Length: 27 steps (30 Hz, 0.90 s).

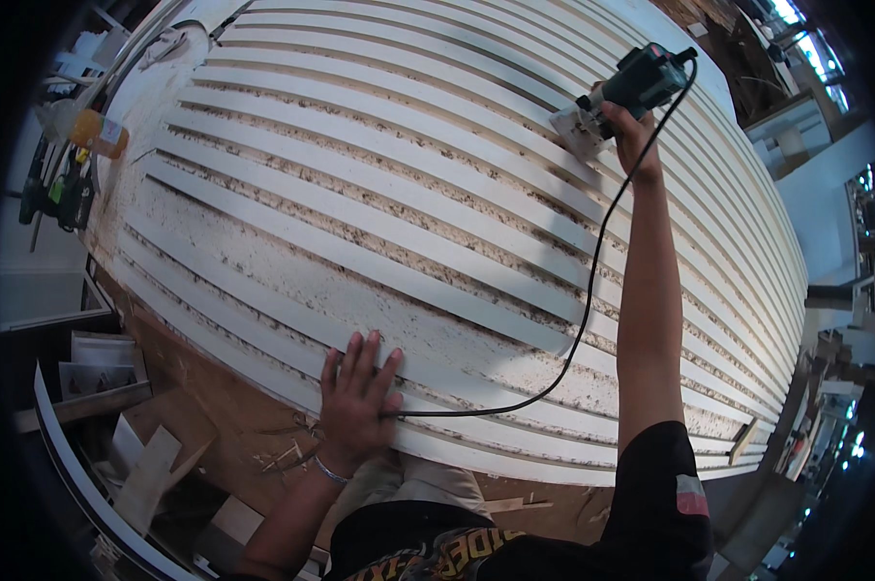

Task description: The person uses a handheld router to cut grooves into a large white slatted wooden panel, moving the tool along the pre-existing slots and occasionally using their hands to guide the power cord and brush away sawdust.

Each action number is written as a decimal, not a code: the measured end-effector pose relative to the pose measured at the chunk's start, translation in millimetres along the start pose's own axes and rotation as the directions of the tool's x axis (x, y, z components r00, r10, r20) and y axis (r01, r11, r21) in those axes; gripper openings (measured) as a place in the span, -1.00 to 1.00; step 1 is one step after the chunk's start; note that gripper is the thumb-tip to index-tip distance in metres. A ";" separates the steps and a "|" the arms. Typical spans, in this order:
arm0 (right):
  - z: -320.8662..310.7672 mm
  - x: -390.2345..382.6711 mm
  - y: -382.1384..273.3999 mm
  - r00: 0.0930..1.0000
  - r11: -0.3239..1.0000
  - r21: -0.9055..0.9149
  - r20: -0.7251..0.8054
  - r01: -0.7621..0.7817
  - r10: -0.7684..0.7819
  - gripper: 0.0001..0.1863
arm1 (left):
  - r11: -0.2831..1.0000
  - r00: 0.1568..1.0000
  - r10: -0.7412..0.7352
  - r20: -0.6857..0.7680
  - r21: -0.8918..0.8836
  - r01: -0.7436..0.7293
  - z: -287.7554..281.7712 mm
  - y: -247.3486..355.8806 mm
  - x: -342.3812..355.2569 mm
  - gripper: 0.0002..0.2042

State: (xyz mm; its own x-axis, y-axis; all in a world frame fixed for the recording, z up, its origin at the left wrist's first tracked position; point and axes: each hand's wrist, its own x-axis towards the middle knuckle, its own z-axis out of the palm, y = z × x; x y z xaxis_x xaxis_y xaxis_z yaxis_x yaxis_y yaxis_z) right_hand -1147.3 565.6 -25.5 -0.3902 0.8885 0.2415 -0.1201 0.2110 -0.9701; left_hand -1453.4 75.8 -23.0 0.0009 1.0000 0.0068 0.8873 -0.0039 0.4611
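My right hand (633,136) grips a dark green trim router (646,79), reaching far over the work. The router's pale base (583,128) rests on the white strips (428,179), which lie in long parallel rows with gaps between them. Dark shavings and dust fill many of these gaps. From the router's back end a black cord (592,281) loops down across the strips to my left hand (358,402). That hand lies at the near edge with its fingers stretched over the strips. Where the cord passes at my left palm is hidden.
A bottle of orange liquid (99,133) and a green-and-black power tool (62,194) are at the far left. Offcuts (147,465) and boards lie below the near left edge. A small wood piece (743,441) sits at the right. Shelving and stacked material stand beyond the right edge.
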 end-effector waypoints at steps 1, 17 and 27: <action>13.9 2.3 3.5 0.999 1.000 0.012 -0.032 -0.010 0.010 -0.49 | 1.000 1.000 0.000 0.013 -0.005 0.000 -1.4 -1.3 0.4 -0.50; 168.0 88.5 20.6 0.998 0.997 -0.077 -0.057 -0.009 0.004 -0.54 | 0.900 0.999 0.040 -0.036 -0.433 -0.051 -65.7 -66.9 5.1 -0.57; 285.1 148.9 27.4 0.996 0.997 -0.060 -0.072 -0.053 0.049 -0.49 | 0.981 0.975 -0.075 -0.208 -0.193 0.034 -157.0 -258.1 31.0 -0.51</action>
State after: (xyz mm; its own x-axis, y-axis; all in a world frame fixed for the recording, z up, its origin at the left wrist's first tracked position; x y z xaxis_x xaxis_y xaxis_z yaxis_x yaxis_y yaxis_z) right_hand -1468.9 587.5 -9.1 -0.3284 0.9250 0.1912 -0.0444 0.1871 -0.9813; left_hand -1754.8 106.9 -2.6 -0.1617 0.9744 0.1564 0.7808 0.0294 0.6241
